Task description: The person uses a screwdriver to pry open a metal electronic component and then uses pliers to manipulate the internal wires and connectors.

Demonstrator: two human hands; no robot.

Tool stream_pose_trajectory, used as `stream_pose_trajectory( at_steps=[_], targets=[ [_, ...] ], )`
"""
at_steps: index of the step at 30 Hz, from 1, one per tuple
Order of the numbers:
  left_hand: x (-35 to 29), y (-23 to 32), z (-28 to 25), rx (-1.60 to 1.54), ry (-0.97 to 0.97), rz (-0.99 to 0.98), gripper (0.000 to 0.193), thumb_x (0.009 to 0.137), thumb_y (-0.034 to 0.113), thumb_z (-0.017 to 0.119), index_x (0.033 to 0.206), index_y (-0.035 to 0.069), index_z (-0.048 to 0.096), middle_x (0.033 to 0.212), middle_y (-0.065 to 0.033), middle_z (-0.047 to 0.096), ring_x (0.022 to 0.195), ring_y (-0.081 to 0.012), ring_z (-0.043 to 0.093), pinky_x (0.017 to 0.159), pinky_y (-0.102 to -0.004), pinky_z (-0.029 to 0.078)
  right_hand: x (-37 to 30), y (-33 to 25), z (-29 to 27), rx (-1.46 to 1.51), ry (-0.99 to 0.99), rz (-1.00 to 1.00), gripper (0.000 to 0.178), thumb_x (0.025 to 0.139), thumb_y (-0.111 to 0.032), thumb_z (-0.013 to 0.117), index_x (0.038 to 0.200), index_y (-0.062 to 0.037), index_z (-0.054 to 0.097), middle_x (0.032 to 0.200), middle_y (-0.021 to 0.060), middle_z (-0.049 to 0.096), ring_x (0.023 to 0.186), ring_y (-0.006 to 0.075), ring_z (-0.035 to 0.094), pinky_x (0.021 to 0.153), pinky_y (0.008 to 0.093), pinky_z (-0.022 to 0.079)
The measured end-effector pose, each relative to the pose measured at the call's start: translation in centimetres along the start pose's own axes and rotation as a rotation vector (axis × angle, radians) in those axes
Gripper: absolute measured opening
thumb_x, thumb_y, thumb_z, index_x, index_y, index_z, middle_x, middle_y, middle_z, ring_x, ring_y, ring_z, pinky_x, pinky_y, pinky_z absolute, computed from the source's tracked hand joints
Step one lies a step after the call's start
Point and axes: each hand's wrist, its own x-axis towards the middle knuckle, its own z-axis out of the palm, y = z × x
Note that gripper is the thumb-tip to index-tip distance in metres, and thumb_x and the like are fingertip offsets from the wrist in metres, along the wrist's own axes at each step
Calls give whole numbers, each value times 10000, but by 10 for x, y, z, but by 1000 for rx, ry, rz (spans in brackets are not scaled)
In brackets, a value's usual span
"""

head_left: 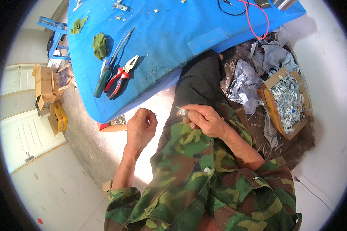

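Observation:
Over my lap, my right hand (205, 119) pinches a small shiny metal piece (182, 112) between thumb and fingers. What kind of part it is cannot be made out. My left hand (141, 126) hovers to the left, just off the table's near edge. Its fingers are curled, thumb against forefinger, and anything held there is too small to name. On the blue-covered table (162, 50) beyond lie pliers (122, 78) with red and black handles. Close beside them rest a long screwdriver (112, 63) and a crumpled green cloth (100, 45).
A cardboard box (289, 104) full of silvery metal parts stands at the right, near grey crumpled cloth (245, 82). A red cable (266, 23) hangs over the table's far right edge. Cardboard boxes (45, 84) and a blue stool (56, 34) are at the left.

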Motion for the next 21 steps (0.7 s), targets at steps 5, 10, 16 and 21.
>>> stream_pose_trajectory(
  at_steps=[5,10,16,21],
  targets=[
    [-3,-3,-6,248,-26,-2,81,903,63,710,878,22,644,888,-131,710,641,-258,689,606,-373,553,0,1,-1,111,-38,-36,355,1089,-238,514,1294,21,645,954,30,664,777,76,567,712,239,496],
    [-2,25,-4,16,87,38,60,916,26,700,973,26,720,999,-110,734,675,-206,705,596,-328,558,1,0,-3,119,-76,-97,356,1094,-231,490,1289,20,650,942,23,656,788,74,551,728,235,491],
    [1,73,-13,-252,-60,108,111,909,-14,713,1008,9,758,995,-90,738,762,-133,691,600,-249,544,-2,-5,-1,64,-43,-41,339,1088,-216,504,1267,26,660,889,5,633,791,79,550,721,245,480],
    [7,78,-8,-269,-101,155,124,895,-15,727,1014,4,759,984,-83,728,800,-137,690,608,-248,541,-1,-10,-1,-21,-72,-119,317,1080,-203,522,1234,39,657,880,9,623,791,87,551,721,266,472]
  ],
)
